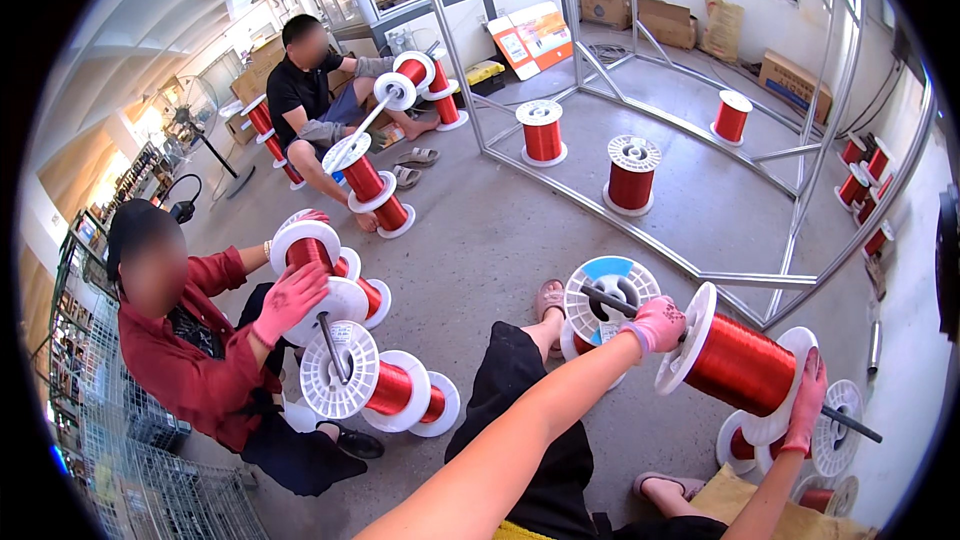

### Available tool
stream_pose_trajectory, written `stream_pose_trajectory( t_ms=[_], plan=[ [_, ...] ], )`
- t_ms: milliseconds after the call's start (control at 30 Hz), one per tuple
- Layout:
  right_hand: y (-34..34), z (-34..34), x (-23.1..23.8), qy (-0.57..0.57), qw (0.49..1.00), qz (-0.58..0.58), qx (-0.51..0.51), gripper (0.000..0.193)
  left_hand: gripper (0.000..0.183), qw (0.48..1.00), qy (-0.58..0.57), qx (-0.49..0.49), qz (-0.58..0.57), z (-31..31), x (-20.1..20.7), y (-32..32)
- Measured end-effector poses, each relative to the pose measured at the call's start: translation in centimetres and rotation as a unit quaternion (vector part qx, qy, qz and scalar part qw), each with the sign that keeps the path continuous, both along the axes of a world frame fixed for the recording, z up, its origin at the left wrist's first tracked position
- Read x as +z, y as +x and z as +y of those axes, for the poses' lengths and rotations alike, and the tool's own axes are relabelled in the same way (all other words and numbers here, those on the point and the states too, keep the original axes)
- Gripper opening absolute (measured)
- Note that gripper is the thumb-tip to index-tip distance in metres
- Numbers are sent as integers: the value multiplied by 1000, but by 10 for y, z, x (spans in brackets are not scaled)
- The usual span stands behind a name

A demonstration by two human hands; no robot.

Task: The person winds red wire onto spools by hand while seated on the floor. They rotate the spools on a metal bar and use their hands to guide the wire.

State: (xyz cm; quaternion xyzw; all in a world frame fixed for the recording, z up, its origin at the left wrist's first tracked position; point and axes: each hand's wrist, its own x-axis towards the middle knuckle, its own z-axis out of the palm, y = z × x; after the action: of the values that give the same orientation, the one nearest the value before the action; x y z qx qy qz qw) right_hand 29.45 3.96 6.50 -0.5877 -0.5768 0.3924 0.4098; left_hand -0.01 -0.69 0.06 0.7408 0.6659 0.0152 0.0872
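A large spool of red wire [742, 365] with white flanges hangs tilted in front of me at the right. A dark rod [850, 422] runs through its core and sticks out at both ends. My left hand [660, 324], in a pink glove, is closed round the rod beside the left flange. My right hand [806, 405], gloved the same way, grips the edge of the right flange. Under the rod's left end stands another spool [612, 280] with a blue label on its top flange. More spools [838, 430] crowd below my right hand.
At left, a person in a red shirt [190, 330] handles a spool with pink gloves. Farther back, a person in black [310, 100] sits among spools joined by a rod. A metal frame [660, 240] spans the floor, with upright spools [632, 180] inside it. Cardboard boxes [665, 25] line the wall.
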Motion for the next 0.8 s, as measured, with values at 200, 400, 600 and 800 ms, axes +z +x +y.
stream_pose_trajectory(
  t_ms=[200,400,600,800],
  plan=[
    [-1,-1,2,11,1000,1,8,57,23,1000,6,20,-14,0,-2,0],
    [-1,-2,2,5,1000,10,2,54,23,1000,5,20,-10,1,-9,1],
    [0,0,1,4,1000,12,9,56,23,1000,5,1,7,3,-7,1],
    [2,1,-1,-3,999,48,5,54,21,1000,17,12,-8,2,-4,0]
  ],
)
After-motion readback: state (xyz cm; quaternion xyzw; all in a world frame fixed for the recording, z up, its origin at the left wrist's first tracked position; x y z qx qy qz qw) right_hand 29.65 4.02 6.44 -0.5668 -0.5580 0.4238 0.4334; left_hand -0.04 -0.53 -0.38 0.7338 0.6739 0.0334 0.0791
